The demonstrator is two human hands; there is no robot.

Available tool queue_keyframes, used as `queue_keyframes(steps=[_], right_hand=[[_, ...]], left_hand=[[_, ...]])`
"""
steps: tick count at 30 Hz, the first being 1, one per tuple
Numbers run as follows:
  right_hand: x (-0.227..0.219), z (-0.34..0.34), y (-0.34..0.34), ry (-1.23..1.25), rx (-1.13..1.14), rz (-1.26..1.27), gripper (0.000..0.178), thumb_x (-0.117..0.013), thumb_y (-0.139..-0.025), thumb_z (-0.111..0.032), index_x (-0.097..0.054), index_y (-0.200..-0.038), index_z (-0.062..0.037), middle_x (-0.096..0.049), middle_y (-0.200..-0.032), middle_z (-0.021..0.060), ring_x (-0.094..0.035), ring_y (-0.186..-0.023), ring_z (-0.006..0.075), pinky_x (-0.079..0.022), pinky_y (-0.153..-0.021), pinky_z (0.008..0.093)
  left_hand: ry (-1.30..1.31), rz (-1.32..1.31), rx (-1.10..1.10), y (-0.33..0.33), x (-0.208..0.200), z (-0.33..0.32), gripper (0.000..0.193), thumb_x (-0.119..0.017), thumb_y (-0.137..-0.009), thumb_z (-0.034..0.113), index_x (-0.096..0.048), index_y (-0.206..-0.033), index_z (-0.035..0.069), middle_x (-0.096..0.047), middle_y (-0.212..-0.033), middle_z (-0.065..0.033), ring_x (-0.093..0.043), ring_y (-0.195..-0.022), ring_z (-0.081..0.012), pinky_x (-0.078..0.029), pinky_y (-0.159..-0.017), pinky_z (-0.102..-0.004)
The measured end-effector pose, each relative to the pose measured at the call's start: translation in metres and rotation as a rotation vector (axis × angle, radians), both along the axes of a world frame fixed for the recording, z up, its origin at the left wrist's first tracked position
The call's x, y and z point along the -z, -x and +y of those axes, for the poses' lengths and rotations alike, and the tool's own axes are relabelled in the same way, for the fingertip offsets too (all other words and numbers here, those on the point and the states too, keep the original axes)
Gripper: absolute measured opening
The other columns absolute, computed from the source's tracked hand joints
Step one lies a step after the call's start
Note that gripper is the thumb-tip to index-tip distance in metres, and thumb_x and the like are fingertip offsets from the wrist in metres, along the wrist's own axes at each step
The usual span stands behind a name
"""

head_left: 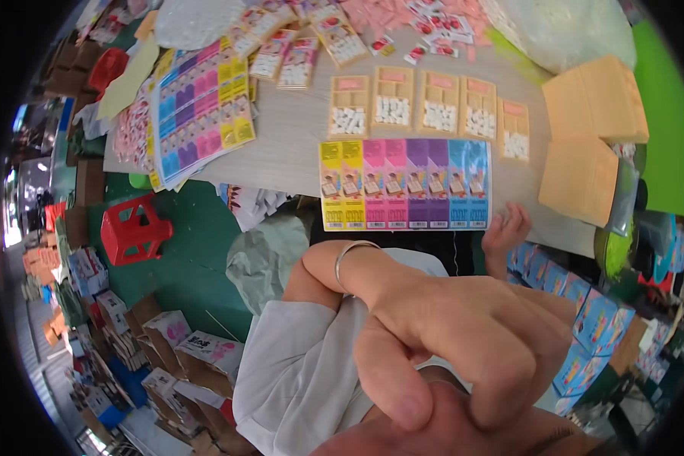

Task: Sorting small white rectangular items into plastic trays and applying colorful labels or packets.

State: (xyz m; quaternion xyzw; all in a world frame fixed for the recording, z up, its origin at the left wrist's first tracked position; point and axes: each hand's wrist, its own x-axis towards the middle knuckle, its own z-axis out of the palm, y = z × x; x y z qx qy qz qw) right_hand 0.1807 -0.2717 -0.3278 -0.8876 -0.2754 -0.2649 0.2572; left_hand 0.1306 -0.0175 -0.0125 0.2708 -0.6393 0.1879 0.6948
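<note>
My left hand (463,334) is raised close to the camera, above the table edge, with a bangle (346,266) on its wrist. Its fingers are curled in and no object shows in them; some fingertips are hidden. Farther right, my right hand (507,228) rests by the table's front edge, its fingers loosely bent and apart. Just left of it lies a printed card sheet (406,185) in yellow, pink, purple and blue strips. Behind the sheet stands a row of shallow tan trays (393,95), each with white pieces and a pink piece in its compartments.
Stacked printed sheets (205,106) lie at the left of the table (289,144). Filled packs (300,61), small red-and-white packets (444,26) and a plastic bag (562,30) are at the back. Tan cardboard (577,178) sits right. A red stool (135,228) and cartons (205,353) stand on the floor.
</note>
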Motion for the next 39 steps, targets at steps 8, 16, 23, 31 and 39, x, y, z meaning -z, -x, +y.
queue_keyframes(steps=[8,16,23,31,39], right_hand=[[-0.064,0.037,-0.002,-0.353,-0.027,0.108,0.033,-0.051,-0.097,-0.022,-0.054,-0.120,0.0022,-0.049,-0.123,0.0194,-0.046,-0.117,0.0334,-0.036,-0.103,0.0462],[-0.123,0.140,-0.067,-0.109,-0.499,0.307,0.032,-0.067,-0.088,-0.013,-0.065,-0.118,-0.0017,-0.064,-0.117,0.0150,-0.054,-0.119,0.0332,-0.040,-0.103,0.0456],[-0.079,0.272,-0.132,0.209,-0.483,0.002,0.028,-0.068,-0.088,-0.016,-0.071,-0.116,-0.0111,-0.067,-0.116,0.0040,-0.054,-0.122,0.0271,-0.037,-0.105,0.0461],[-0.065,0.283,-0.130,0.372,-0.569,0.100,0.030,-0.065,-0.091,-0.020,-0.068,-0.120,-0.0116,-0.065,-0.118,0.0038,-0.052,-0.122,0.0264,-0.035,-0.107,0.0473],[-0.088,0.262,-0.162,0.214,-0.372,0.116,0.041,-0.065,-0.093,-0.025,-0.062,-0.131,-0.0104,-0.062,-0.126,0.0082,-0.049,-0.124,0.0307,-0.033,-0.107,0.0463]], left_hand=[[0.154,0.721,0.201,0.047,0.025,-0.014,0.045,-0.054,-0.100,0.047,-0.062,-0.078,0.008,-0.057,-0.081,-0.0082,-0.053,-0.072,-0.0295,-0.041,-0.074,-0.0401],[-1.093,1.031,-1.596,0.035,0.174,0.129,0.038,-0.062,-0.097,0.036,-0.064,-0.121,0.006,-0.062,-0.127,-0.0141,-0.055,-0.121,-0.0373,-0.042,-0.101,-0.0521],[-1.516,0.924,-1.913,0.014,0.253,0.168,0.076,-0.054,-0.098,0.053,-0.032,-0.160,0.015,-0.027,-0.167,-0.0129,-0.021,-0.154,-0.0363,-0.017,-0.119,-0.0665],[-1.510,0.985,-1.973,0.007,0.265,0.179,0.077,-0.053,-0.098,0.057,-0.036,-0.158,0.011,-0.029,-0.165,-0.0140,-0.022,-0.154,-0.0373,-0.016,-0.118,-0.0670],[-1.435,0.899,-1.902,-0.008,0.246,0.156,0.081,-0.056,-0.093,0.062,-0.041,-0.154,0.012,-0.034,-0.162,-0.0159,-0.024,-0.152,-0.0398,-0.016,-0.119,-0.0658]])
